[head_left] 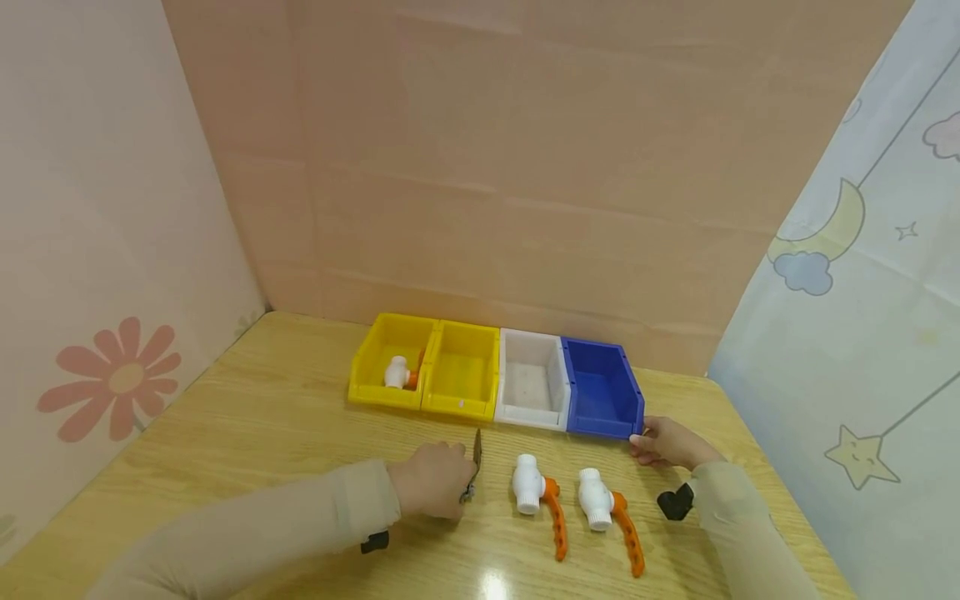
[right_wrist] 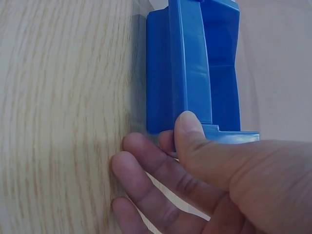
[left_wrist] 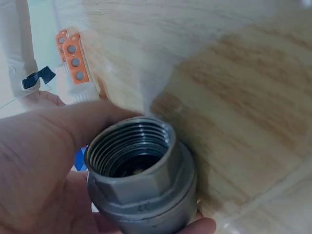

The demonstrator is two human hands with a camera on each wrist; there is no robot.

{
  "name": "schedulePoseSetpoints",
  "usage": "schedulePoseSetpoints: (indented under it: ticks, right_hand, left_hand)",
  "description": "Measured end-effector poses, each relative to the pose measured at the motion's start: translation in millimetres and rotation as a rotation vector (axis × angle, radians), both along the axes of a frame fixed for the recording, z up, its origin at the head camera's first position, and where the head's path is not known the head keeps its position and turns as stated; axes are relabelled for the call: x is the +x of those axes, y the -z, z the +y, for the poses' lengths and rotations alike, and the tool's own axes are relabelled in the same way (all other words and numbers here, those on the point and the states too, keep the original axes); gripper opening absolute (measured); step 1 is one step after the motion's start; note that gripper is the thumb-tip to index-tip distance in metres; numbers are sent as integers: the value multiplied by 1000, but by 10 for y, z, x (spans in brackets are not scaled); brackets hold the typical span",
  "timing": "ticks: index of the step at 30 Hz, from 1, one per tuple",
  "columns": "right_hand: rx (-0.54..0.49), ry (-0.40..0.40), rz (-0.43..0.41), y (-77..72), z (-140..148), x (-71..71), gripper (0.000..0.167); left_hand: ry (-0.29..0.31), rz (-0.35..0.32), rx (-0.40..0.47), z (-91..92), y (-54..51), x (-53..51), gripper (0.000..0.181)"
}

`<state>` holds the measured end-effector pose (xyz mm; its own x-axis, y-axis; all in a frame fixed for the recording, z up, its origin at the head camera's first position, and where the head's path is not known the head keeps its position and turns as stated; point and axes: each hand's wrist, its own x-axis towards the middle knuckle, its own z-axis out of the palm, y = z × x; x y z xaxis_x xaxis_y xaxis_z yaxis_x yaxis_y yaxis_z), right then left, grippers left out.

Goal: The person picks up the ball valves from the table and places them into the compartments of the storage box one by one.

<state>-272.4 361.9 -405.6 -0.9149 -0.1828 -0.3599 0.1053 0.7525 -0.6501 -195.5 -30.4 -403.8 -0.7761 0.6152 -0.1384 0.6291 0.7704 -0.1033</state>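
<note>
My left hand [head_left: 437, 481] grips a grey metal threaded fitting [left_wrist: 141, 180], its round open end facing the left wrist camera. In the head view the hand hides most of the fitting, and a dark flat metal part [head_left: 477, 454] sticks up beside the fingers. At the front right corner of the blue bin [head_left: 603, 390], my right hand [head_left: 671, 443] pinches the edge. The right wrist view shows the thumb on the blue bin's front wall [right_wrist: 192, 63], one fingertip partly hidden behind the corner, and the other fingers loosely bent near the table.
Two white valves [head_left: 528, 485] [head_left: 596, 500] with orange handles lie between the hands. Left of the blue bin stand a white bin [head_left: 531, 417] and two yellow bins [head_left: 459, 406] [head_left: 384, 396]. The leftmost holds a white valve [head_left: 397, 372]. A wall covering [head_left: 510, 167] rises behind.
</note>
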Motion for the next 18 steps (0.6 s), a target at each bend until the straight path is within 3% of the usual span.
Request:
schedulePoseSetpoints:
  ticks: [7,18]
  right_hand:
    - [-3,-7,-4,4,7,-7,30]
    - [-14,-17,2,-1,15,0,31]
  left_hand:
    - [-42,43,9,48,24,3,22]
    - [-105,-8,36,72,-9,-13,19]
